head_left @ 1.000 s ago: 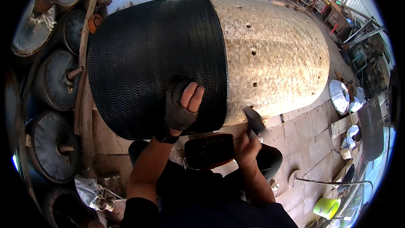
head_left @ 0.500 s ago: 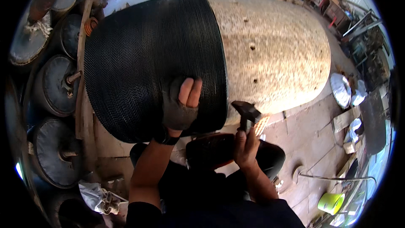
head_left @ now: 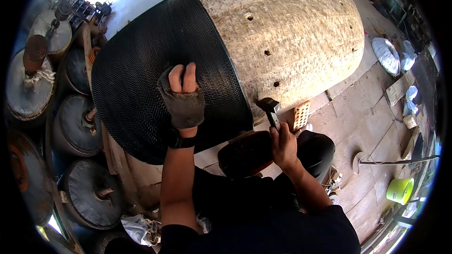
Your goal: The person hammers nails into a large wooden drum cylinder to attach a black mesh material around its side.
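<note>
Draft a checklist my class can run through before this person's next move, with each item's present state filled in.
1. Hammer held in the right grip: ok.
2. Left grip apart from the hammer's head: ok.
3. Right grip gloved: not ok; it is bare.
4. Left fingers fully covered: not ok; two show bare beyond the glove.
5. Edge of the black ridged covering flat against the pale drum: cannot tell.
6. Hammer's head clear of the drum: cannot tell.
</note>
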### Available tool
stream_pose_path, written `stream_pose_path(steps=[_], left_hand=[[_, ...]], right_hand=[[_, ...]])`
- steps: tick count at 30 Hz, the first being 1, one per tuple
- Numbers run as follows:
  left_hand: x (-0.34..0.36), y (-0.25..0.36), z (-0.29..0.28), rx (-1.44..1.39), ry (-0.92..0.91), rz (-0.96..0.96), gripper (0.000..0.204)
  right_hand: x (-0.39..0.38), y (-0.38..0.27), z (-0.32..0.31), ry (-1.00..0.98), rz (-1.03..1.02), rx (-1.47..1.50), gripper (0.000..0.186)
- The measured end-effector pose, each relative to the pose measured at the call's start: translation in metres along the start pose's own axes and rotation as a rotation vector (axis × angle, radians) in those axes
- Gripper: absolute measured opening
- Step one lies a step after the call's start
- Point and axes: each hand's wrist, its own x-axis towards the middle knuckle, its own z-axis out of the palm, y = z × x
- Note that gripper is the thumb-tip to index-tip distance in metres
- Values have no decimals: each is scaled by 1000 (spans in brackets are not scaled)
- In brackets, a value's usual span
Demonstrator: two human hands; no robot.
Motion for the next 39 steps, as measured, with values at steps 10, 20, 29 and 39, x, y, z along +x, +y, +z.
stream_pose_path(steps=[10, 20, 29, 39], left_hand=[[-44, 100, -13, -538, -50, 13, 33], [-66, 117, -3, -520, -191, -133, 47], [-56, 128, 2, -537, -245, -234, 64], [-59, 128, 13, -398, -202, -174, 72]], right_hand=[[-15, 10, -5, -7, 6, 97, 25], [-13, 10, -11, -13, 13, 104, 26], [-8, -3, -12, -3, -63, 130, 24], [-3, -15, -15, 45, -142, 100, 20]])
